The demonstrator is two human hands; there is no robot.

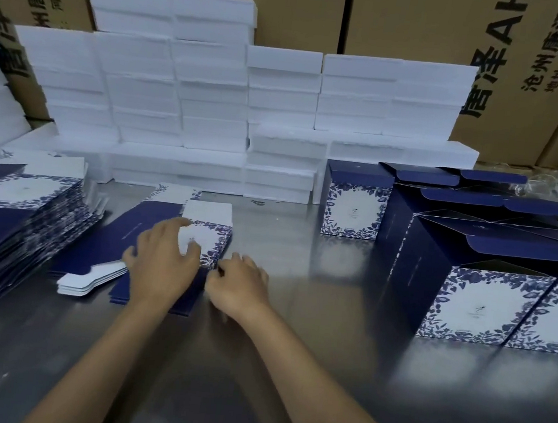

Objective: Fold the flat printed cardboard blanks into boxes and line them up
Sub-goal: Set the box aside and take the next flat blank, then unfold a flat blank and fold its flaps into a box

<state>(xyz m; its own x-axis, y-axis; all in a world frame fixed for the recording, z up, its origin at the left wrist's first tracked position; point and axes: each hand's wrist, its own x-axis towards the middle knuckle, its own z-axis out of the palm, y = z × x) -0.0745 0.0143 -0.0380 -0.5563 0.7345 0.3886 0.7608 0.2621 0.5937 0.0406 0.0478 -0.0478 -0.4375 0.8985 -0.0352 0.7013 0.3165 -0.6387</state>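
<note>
A small pile of flat blue-and-white printed blanks lies on the metal table in front of me. My left hand rests on top of the pile, fingers spread and slightly bent over the floral panel. My right hand is at the pile's right edge, its fingertips curled at the edge of the top blank; the grip itself is blurred. A taller stack of flat blanks sits at the left. Folded boxes stand in rows at the right, flaps open, with one more box behind them.
Stacks of white foam blocks fill the back of the table. Large brown cartons stand behind them. The bare metal tabletop stretches toward me between the pile and the folded boxes.
</note>
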